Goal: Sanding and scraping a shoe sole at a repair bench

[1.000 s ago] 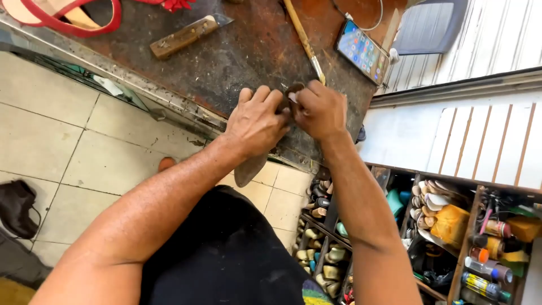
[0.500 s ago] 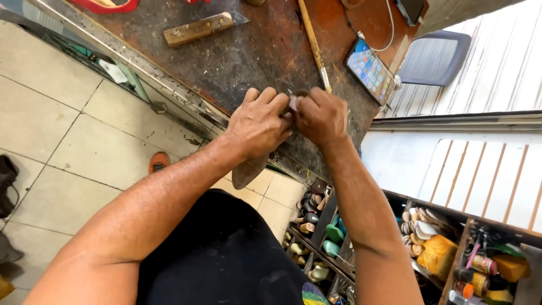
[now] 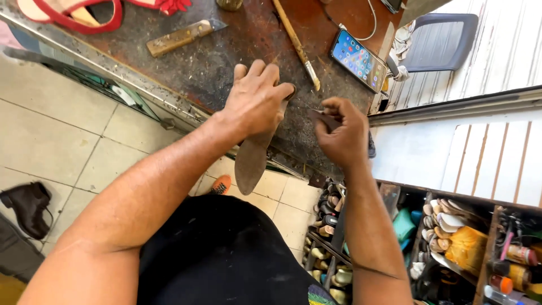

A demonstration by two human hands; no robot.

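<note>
While the left hand (image 3: 257, 99) pressed a flat brown sole (image 3: 251, 161) against the bench (image 3: 226, 56) edge, its fingers were wrapped over the sole's upper end and the heel end hung down past the edge, over the tiled floor (image 3: 51, 141). That grip probably kept the piece steady w/ the bench as a backstop, so the top end stayed put for close work. Left wrist was bent, forearm coming up from lower left, knuckles toward the camera.

Right hand (image 3: 341, 135) sat just beside the sole's top, apart from the left by a small gap, fingers curled in tight and pinching something small and dark; couldn't tell what it was, maybe a thin tool or scrap. A fine thread-like line seemed to run between the 2 hands, too thin to be sure. Right forearm rose nearly straight up from below, wrist slightly cocked inward.

On the bench: knife (image 3: 180, 36) w/ wooden handle lay well apart at upper left, a brush (image 3: 296, 45) lay diagonal near the hands, a phone (image 3: 358, 59) w/ lit screen at the right near a white cable. Red sandal (image 3: 68, 14) at the top left corner. Dark shoe (image 3: 25, 206) stood on the floor at left. Shelves (image 3: 451, 237) at lower right held soles, bottles & odd bits.
</note>
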